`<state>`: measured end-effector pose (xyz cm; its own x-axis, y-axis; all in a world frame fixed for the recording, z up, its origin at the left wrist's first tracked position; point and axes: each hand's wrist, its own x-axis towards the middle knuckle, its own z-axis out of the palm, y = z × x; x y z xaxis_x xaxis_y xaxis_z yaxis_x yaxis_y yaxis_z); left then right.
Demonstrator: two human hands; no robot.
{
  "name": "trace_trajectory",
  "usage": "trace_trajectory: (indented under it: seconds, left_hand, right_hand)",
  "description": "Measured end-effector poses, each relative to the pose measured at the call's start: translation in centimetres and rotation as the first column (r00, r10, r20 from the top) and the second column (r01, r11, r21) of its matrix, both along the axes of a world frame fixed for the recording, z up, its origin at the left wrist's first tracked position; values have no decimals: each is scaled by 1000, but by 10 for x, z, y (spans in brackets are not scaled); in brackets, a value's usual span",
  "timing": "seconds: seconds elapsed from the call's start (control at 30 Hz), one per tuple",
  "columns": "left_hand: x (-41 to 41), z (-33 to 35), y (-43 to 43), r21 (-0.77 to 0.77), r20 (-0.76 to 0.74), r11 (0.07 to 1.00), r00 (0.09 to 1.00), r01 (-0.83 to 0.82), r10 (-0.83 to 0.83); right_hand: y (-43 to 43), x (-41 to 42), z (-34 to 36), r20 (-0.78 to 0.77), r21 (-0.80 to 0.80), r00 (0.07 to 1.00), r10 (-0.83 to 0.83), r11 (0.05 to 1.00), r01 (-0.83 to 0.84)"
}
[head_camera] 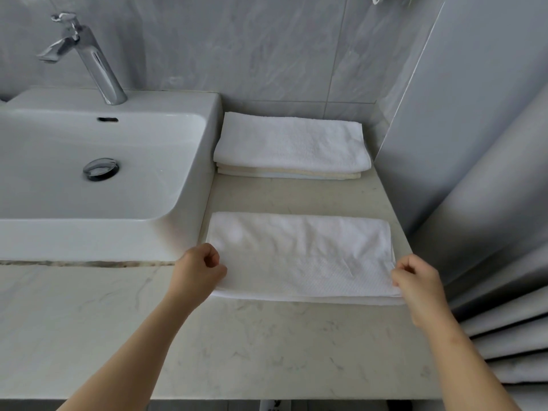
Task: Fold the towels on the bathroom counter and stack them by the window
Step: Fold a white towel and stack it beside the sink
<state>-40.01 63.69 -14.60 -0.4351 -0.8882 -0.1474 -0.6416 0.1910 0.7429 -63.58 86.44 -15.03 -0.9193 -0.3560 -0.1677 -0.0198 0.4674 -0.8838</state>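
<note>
Two closed grips: left hand (201,269) and right hand (415,280) each pinch a short end of the folded white terry towel (299,256) on the pale marble worktop (267,345), right of the white ceramic sink (89,235). Soft, light, likely to sag.

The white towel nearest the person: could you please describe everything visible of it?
The white towel looks like terry cloth with a woven band near its front edge, folded into a layered rectangle. It lies on the counter, right of the sink, apart from the folded stack behind it. The left hand pinches its left end, the right hand its right end.
</note>
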Motion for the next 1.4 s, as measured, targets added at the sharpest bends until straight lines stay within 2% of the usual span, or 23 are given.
trace_trajectory:
  seconds: [0.1,0.3,0.37,0.43,0.47,0.5,0.57,0.6,0.63,0.73,0.77,0.83,0.93,1.13,1.4]
  left_hand:
    - [2,-7,4,-92,82,994,996,50,-43]
    - [5,-14,12,-164,110,982,991,93,-76]
    - [6,-11,14,-225,287,960,953,165,-96]
    - [2,-1,12,-338,529,891,844,304,-87]
    - [-1,5,13,-379,577,855,813,354,-81]
    - [-8,8,12,-447,559,809,825,383,-82]
    - [-26,9,12,-578,421,720,896,383,-140]
    - [-36,9,13,-613,357,691,914,384,-191]
    - [-49,9,17,-574,348,705,903,417,-251]
    - [-85,0,28,-387,422,788,852,478,-309]
    - [-94,-6,28,-351,466,791,826,501,-316]
    - [-106,-17,24,-286,528,802,785,525,-326]
    - [-110,-26,17,-180,626,817,705,547,-334]
    - [-94,-31,0,-200,624,846,730,495,-279]
    - [-72,-34,-15,-265,575,878,797,398,-187]
  right_hand:
    - [0,4,0,-67,87,997,32,996,-26]
    - [5,12,-6,-201,176,978,48,984,-12]
    - [3,16,-9,-263,303,961,90,953,-6]
    - [-3,21,-7,-312,564,931,190,826,21]
    - [-6,24,-4,-339,651,914,221,757,58]
    - [-11,27,-2,-383,670,894,231,736,97]
    - [-29,34,3,-533,531,812,237,841,102]
    - [-41,38,6,-620,471,737,271,879,72]
    - [-54,41,8,-665,455,672,326,890,19]
    - [-94,45,12,-475,563,680,559,787,-254]
    - [-103,44,9,-420,602,670,612,740,-298]
    - [-113,39,-5,-334,680,644,689,649,-341]
    - [-113,30,-21,-205,757,665,718,547,-357]
    - [-101,4,-24,-156,782,750,642,545,-304]
    - [-67,-16,-24,-215,796,852,478,591,-131]
